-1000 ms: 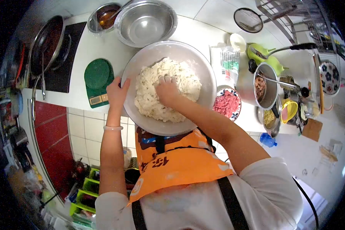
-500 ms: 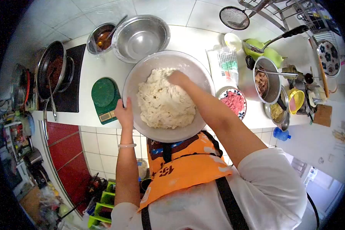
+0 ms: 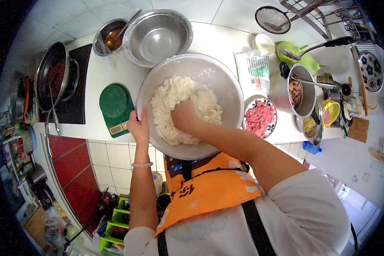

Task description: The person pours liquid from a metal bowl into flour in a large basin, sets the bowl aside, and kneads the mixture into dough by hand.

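Observation:
A wide metal bowl (image 3: 228,102) holds a mass of pale, rough dough (image 3: 168,96). My left hand (image 3: 139,126) grips the bowl's left rim, with the thumb and fingers around the edge. Pressed down into the middle of the dough is my right hand (image 3: 186,117); its fingers are sunk in and blurred, so their shape is hidden. Left of the bowl, close to my left hand, lies a green scale (image 3: 115,104). A patterned plate of pink minced meat (image 3: 260,118) stands just right of the bowl.
Behind stand an empty steel bowl (image 3: 158,36) and a smaller bowl of dark liquid (image 3: 112,39). A pan (image 3: 53,79) sits on the hob at the left. To the right are a plastic packet (image 3: 254,72), a pot (image 3: 305,100) and a yellow container (image 3: 330,113).
My right hand has moved from the dough's far part down into its middle, and the dough now has a hollow there. My left hand stays on the rim.

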